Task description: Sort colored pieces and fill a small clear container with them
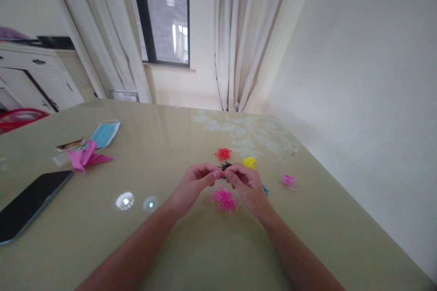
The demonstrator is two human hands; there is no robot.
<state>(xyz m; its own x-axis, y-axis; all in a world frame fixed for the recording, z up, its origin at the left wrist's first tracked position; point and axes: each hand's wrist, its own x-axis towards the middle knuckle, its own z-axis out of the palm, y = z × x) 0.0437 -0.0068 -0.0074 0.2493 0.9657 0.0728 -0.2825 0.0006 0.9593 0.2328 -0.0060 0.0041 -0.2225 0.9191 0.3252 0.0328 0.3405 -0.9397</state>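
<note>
Over the middle of the table, my left hand (193, 186) and my right hand (251, 186) meet at the fingertips. Both are closed in a pinch, with a small reddish-pink strand (222, 173) between them; its exact kind is too small to tell. Just beneath my hands lies a loose pile of bright pink strands (223, 200). Black strands (225, 166) show behind the fingertips, partly covered. Farther off are a red pile (223, 153) and a yellow pile (249, 162). A few blue strands (265, 190) peek out beside my right hand, which hides the rest.
On the glossy table (177, 132), a small pink bundle (288, 181) with a loose tail lies to the right. At left are a black phone (32, 202), a folded pink paper shape (87, 157) and a blue face mask (105, 135). A wall (368, 100) borders the right edge.
</note>
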